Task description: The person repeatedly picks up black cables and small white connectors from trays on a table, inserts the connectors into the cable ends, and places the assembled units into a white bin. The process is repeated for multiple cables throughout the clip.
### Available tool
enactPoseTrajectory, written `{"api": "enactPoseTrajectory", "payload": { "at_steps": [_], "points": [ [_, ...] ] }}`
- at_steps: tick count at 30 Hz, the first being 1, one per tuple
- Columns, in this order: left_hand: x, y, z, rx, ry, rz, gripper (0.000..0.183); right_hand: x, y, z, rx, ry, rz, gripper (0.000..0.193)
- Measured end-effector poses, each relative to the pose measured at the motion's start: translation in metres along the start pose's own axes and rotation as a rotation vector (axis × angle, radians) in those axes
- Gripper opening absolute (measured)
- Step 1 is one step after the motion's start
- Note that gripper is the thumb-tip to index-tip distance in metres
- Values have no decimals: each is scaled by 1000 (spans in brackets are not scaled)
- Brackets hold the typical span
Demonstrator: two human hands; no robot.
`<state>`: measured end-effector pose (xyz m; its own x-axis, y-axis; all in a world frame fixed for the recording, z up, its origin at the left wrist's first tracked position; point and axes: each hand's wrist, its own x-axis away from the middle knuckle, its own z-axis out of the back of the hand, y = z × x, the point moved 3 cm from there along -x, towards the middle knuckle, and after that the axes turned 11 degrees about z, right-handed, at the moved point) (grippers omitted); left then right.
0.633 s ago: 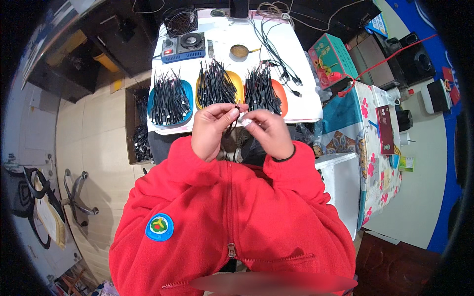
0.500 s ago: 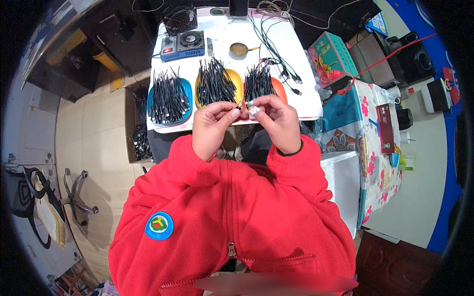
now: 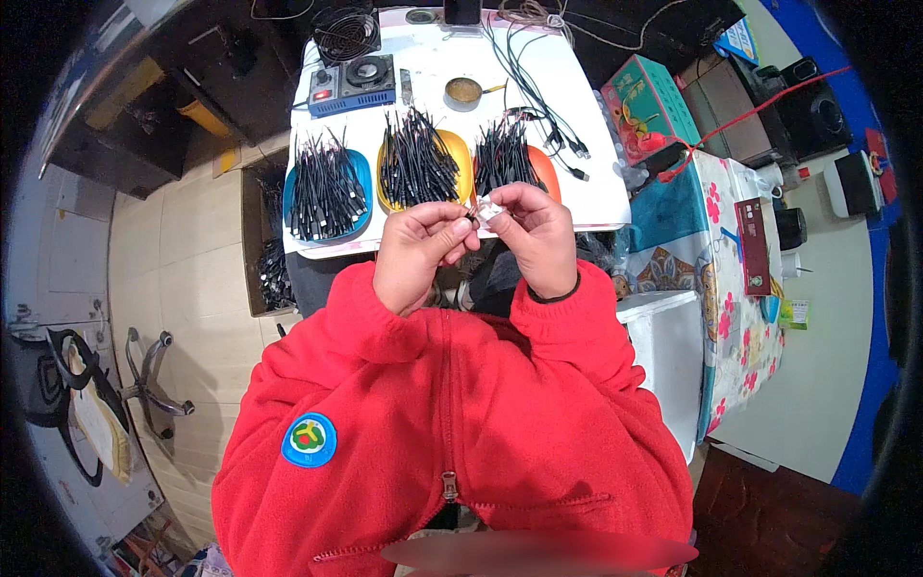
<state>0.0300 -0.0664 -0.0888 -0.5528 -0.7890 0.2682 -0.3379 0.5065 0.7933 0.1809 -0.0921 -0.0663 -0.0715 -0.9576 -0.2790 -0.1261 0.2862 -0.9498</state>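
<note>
The left hand pinches a black cable, fingers curled, below the trays. A white scrap sits beside its end, pinched by the right hand, which has risen, so both now work there.

Bright light whitens the white rectangular tabletop at upper centre, while the dark brown furniture at upper left sinks into dimness. A soft shadow lies beside the chromed star-shaped chair base at lower left. Straight edges bow toward the frame's black rim. A smooth reddish-grey smear blurs the bottom centre; at mid-frame, the small whitish piece seems slightly soft, its detail hard to read.
</note>
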Motion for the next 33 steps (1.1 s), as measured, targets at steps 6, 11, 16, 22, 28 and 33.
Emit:
{"api": "enactPoseTrajectory", "payload": {
  "at_steps": [6, 11, 16, 22, 28, 33],
  "points": [
    [0, 2, 1, -15, -5, -17, 14, 1, -1, -2, -4, 14, 3, 13],
    [-1, -1, 2, 35, -29, -1, 14, 2, 6, 0, -66, 43, -27, 12],
    [-2, -4, 3, 132, -130, 80, 14, 6, 21, -8, -639, -14, -370, 15],
    [-6, -4, 5, 16, -213, 187, 16, 1, 26, 5, -602, -149, -428, 15],
    [-13, -8, 12, -230, -103, 235, 15, -18, 56, 36, -451, -205, -492, 15],
    [-19, -7, 16, -127, -71, 149, 14, -114, 77, 131, 1243, 32, -74, 19]
  ]
}}
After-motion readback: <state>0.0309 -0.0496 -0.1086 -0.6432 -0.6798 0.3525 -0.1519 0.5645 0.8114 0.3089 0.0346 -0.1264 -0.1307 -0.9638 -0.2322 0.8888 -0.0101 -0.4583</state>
